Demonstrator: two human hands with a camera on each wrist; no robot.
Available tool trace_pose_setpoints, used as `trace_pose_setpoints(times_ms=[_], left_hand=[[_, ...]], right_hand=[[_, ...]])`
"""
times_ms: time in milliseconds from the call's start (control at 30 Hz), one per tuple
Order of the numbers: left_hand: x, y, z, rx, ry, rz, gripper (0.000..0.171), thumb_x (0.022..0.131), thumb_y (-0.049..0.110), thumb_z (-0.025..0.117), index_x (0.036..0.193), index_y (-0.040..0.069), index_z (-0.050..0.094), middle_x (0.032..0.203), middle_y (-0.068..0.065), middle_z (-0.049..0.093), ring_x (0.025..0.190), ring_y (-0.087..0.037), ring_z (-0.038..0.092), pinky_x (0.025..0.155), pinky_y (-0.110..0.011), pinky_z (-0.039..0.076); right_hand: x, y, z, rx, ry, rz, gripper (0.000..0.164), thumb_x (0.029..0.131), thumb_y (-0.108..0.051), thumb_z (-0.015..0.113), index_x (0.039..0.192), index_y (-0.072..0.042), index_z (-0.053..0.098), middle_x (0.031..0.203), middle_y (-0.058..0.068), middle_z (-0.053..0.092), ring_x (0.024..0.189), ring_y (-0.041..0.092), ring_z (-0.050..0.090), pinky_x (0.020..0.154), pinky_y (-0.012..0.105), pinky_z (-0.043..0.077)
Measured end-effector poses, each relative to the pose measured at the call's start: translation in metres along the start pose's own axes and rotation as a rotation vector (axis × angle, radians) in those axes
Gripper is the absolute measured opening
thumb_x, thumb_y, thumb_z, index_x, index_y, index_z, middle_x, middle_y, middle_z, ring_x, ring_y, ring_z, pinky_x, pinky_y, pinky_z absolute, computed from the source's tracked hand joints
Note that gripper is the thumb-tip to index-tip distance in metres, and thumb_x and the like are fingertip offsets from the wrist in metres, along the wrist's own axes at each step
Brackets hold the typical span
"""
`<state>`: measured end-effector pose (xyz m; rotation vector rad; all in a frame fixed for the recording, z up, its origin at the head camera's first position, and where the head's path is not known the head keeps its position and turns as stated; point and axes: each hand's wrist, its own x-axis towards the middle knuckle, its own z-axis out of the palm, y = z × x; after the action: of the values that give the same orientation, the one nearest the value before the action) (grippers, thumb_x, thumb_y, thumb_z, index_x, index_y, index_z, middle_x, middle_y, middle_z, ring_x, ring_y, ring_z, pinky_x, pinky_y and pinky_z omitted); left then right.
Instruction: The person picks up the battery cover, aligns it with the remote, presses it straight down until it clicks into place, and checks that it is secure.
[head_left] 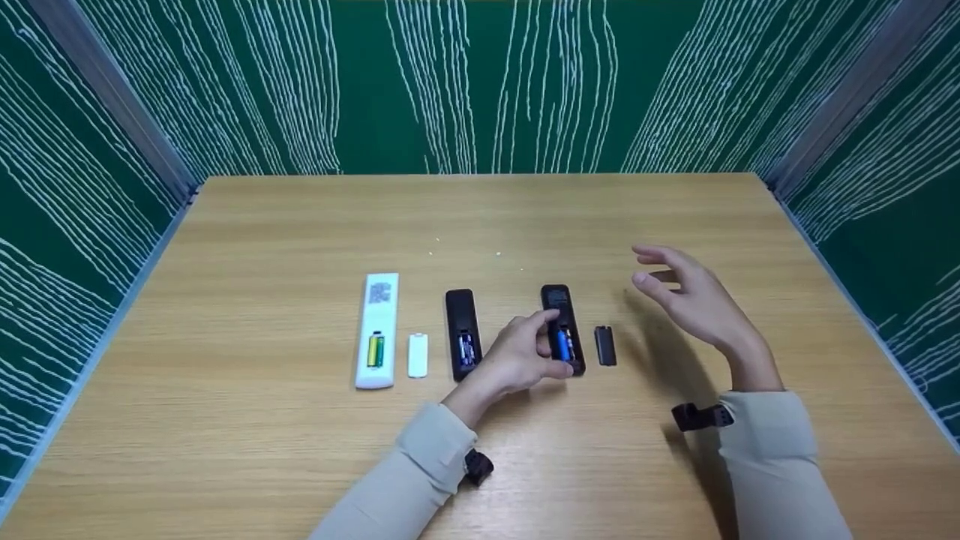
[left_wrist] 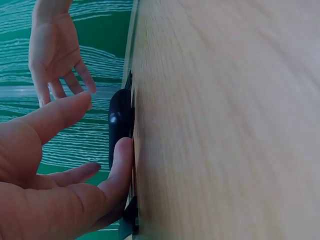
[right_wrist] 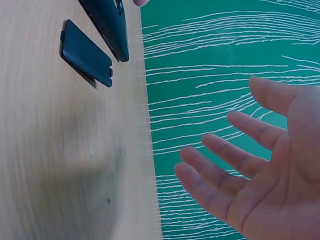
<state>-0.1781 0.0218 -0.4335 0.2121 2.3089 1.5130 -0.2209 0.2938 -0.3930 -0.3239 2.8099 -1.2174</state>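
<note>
Your left sleeve (head_left: 397,487) and right sleeve (head_left: 772,457) lie nearest; your left hand (head_left: 516,356), thumb raised clear, sets a loose finger against the rightmost remote (head_left: 568,318), slightly nearer the surface's (head_left: 480,217) right edge than its left; your right hand (head_left: 694,300), fingers relaxed and parted, hovers beyond the black cover (head_left: 605,346).

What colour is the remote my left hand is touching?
The remote is black, and shows best in the head view.
</note>
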Motion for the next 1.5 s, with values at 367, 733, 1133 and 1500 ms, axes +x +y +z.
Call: trace_pose_setpoints(times_ms=[367, 733, 1133, 1500], left_hand=[[0.0, 0.003, 0.003, 0.074, 0.003, 0.016, 0.093, 0.08, -0.001, 0.088, 0.162, 0.006, 0.043, 0.127, -0.01, 0.054, 0.099, -0.018, 0.054, 0.091, -0.029, 0.05], [0.002, 0.003, 0.007, 0.139, 0.034, 0.057, 0.087, 0.081, -0.008, 0.081, 0.16, 0.002, 0.045, 0.129, -0.012, 0.053, 0.085, -0.012, 0.052, 0.076, -0.021, 0.046], [0.003, 0.003, 0.008, 0.163, 0.053, 0.047, 0.086, 0.082, -0.009, 0.08, 0.16, 0.002, 0.045, 0.128, -0.012, 0.053, 0.084, -0.011, 0.051, 0.08, -0.023, 0.049], [0.007, 0.002, 0.009, 0.216, 0.07, 0.067, 0.082, 0.082, -0.007, 0.082, 0.157, 0.002, 0.05, 0.125, -0.011, 0.055, 0.093, -0.015, 0.052, 0.095, -0.027, 0.048]], right_hand=[[0.001, -0.001, 0.005, -0.019, -0.026, 0.017, 0.068, 0.107, -0.052, 0.056, 0.163, -0.016, 0.043, 0.161, 0.02, 0.045, 0.14, 0.047, 0.049, 0.107, 0.067, 0.048], [0.002, 0.001, 0.007, -0.038, -0.067, 0.034, 0.068, 0.106, -0.057, 0.056, 0.161, -0.018, 0.045, 0.161, 0.017, 0.046, 0.14, 0.044, 0.049, 0.109, 0.065, 0.047], [0.007, 0.003, 0.017, -0.033, -0.106, 0.028, 0.056, 0.108, -0.041, 0.06, 0.156, -0.013, 0.052, 0.156, 0.015, 0.051, 0.136, 0.041, 0.053, 0.11, 0.062, 0.047], [0.009, 0.003, 0.022, -0.046, -0.135, -0.002, 0.05, 0.108, -0.034, 0.062, 0.151, -0.008, 0.056, 0.153, 0.018, 0.055, 0.129, 0.042, 0.059, 0.102, 0.059, 0.054]])
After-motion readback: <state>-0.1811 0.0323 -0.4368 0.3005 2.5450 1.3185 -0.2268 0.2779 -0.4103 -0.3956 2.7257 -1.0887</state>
